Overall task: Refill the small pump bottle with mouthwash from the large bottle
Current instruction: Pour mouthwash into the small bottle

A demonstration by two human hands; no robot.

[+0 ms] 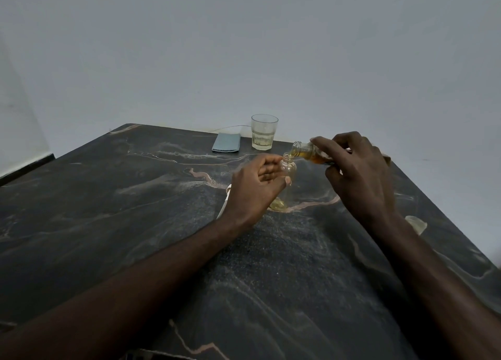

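Observation:
A small clear bottle (288,171) stands upright on the dark marble table (135,224), its neck open and a little yellowish liquid at its bottom. My left hand (254,189) wraps around its left side and holds it. My right hand (357,170) grips the large bottle (306,151) of amber mouthwash, tilted almost flat with its open mouth right over the small bottle's neck. Liquid reaches the large bottle's lip. A white pump piece (225,202) lies on the table, partly hidden behind my left wrist.
At the back edge stands a clear glass (264,132) with a little pale liquid. A grey-blue flat case (226,142) lies left of it. A small clear cap-like object (416,223) rests by the right table edge. A grey wall is close behind.

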